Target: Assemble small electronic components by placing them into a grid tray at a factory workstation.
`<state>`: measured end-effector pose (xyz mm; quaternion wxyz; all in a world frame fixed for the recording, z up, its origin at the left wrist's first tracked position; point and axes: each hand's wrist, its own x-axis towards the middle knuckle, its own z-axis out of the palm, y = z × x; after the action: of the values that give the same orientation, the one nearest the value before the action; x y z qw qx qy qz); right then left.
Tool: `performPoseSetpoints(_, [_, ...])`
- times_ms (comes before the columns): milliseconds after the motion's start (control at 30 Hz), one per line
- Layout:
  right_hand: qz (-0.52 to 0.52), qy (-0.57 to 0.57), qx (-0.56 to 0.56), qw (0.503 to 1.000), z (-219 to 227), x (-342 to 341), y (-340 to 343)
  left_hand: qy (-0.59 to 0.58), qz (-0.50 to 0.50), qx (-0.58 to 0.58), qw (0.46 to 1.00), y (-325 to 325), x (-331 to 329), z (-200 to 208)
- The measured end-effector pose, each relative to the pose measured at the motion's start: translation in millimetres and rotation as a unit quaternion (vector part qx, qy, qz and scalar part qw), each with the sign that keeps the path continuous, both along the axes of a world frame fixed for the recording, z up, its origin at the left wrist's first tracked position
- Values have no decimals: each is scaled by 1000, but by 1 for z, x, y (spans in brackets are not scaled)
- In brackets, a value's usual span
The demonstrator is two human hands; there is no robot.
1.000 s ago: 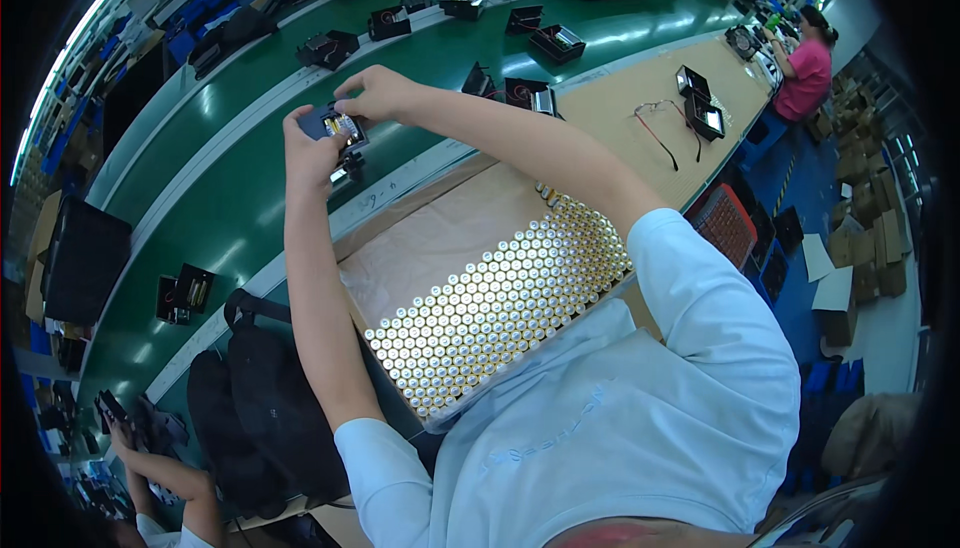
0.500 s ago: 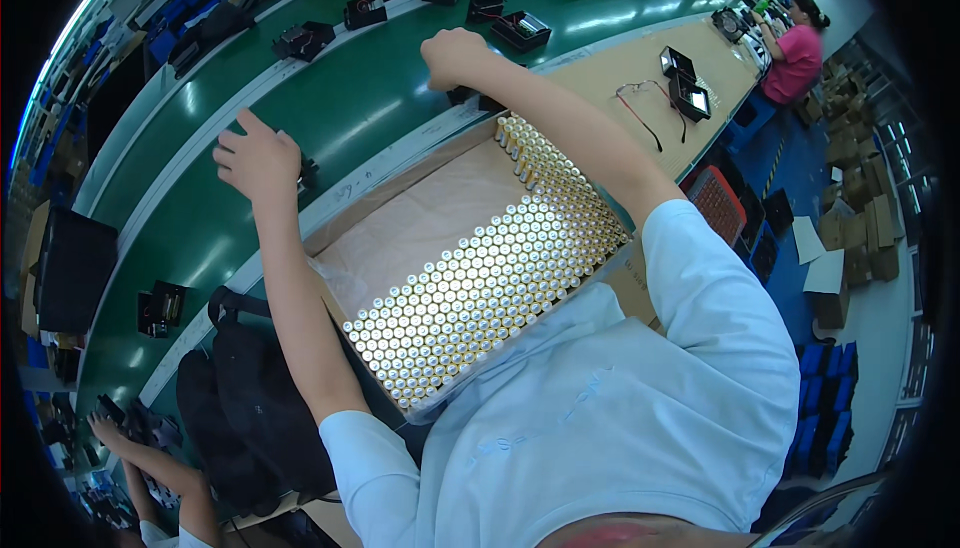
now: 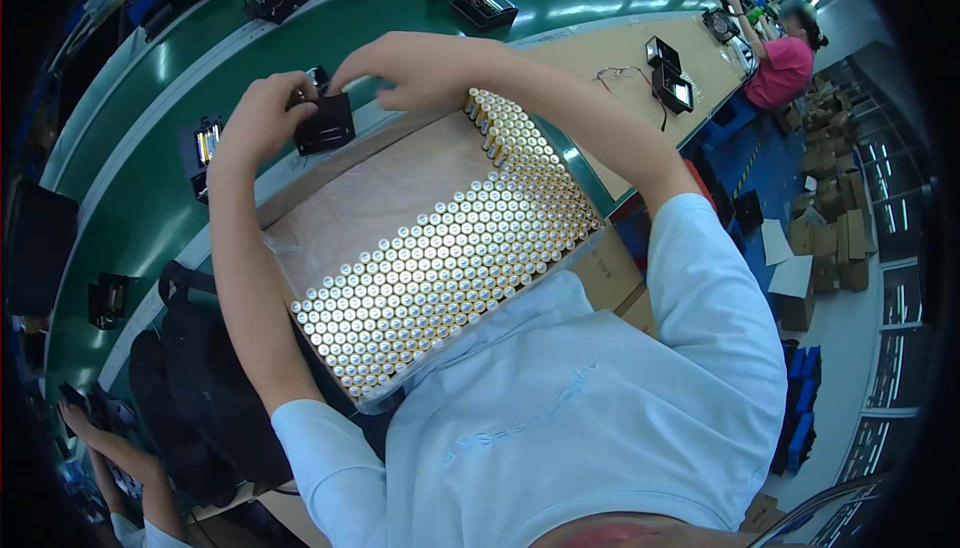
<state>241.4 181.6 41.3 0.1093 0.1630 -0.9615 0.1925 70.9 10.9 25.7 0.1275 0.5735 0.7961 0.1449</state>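
Apparently we're taking hold of the black plastic box over the green conveyor: our left hand has fingers at its edge, pinch unclear; our right hand has fingers loosely spread. Next calls for a steady grip.

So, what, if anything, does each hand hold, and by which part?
The left hand appears to pinch a black rectangular plastic box by its upper-left corner. Whether the right hand holds anything cannot be told.
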Motion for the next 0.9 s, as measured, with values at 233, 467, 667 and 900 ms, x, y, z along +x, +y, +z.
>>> performPoseSetpoints(233, [118, -278, 180, 936, 5, 67, 28, -59, 43, 70, 995, -13, -5, -5])
performPoseSetpoints(467, [164, -339, 277, 884, -1, 87, 39, -46, 53, 54, 996, -7, -5, -9])
performPoseSetpoints(667, [189, -364, 287, 866, 8, 79, 38, -52, 125, 106, 985, -5, -15, -19])
performPoseSetpoints(900, [233, -327, 276, 873, 8, 70, 45, -111, 239, 81, 961, -9, -22, -15])
